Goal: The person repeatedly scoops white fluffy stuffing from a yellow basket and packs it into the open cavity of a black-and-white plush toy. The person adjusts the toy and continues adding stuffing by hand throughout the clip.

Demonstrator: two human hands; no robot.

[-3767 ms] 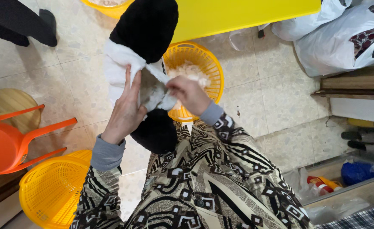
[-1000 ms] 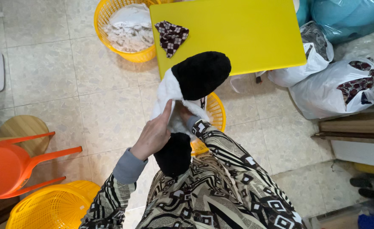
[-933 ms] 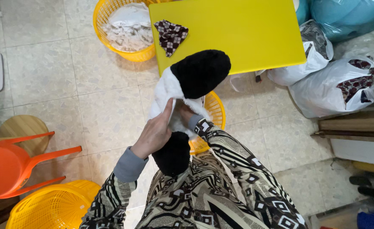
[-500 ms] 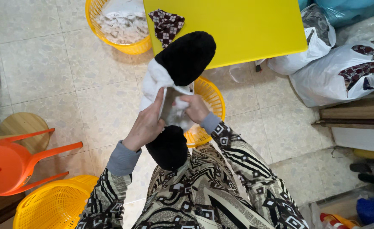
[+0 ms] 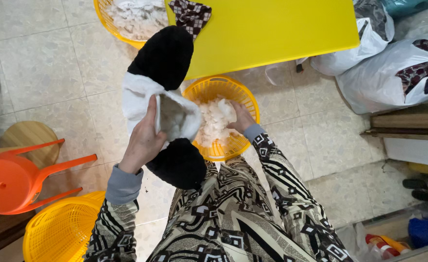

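Fingers of the left hand hold the black-and-white plush toy open, while right hand fingers close on white stuffing in the yellow basket

Two white plastic bags are seen on the floor well to the right of the right grip, just past the yellow surface; patterned dark cloth shows through one. A small red and yellow package lies in a box far below them. No labels, signs or screens are seen.
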